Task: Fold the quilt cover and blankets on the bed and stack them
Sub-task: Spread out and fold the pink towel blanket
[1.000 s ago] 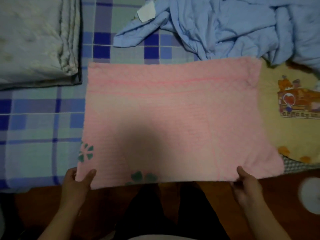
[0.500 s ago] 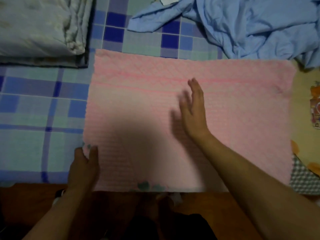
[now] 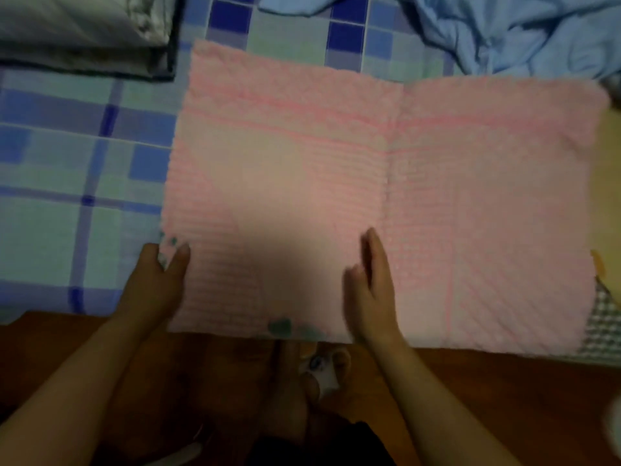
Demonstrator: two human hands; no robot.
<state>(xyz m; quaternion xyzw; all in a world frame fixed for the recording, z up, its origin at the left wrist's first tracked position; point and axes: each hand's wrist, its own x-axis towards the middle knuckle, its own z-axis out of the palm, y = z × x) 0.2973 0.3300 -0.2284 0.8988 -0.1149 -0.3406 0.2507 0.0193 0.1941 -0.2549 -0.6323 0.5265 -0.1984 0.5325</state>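
A pink textured blanket [image 3: 369,183] lies spread flat on the bed, its near edge along the mattress edge, with a crease running top to bottom near its middle. My left hand [image 3: 158,280] pinches the blanket's near left corner. My right hand [image 3: 373,287] rests flat and open on the blanket near its front edge, fingers pointing away from me. A crumpled light blue quilt cover [image 3: 504,31] lies at the far right. A folded grey-white blanket [image 3: 80,31] sits at the far left.
The bed has a blue and green checked sheet [image 3: 67,183]. A yellow cushion [image 3: 610,183] peeks out at the blanket's right side. A brown wooden floor [image 3: 100,364] and my feet [image 3: 302,388] lie below the bed edge.
My right hand let go of the near right corner, swept across the blanket's middle, and has come back toward the front edge. My left hand stays at the left corner. The view shifted.
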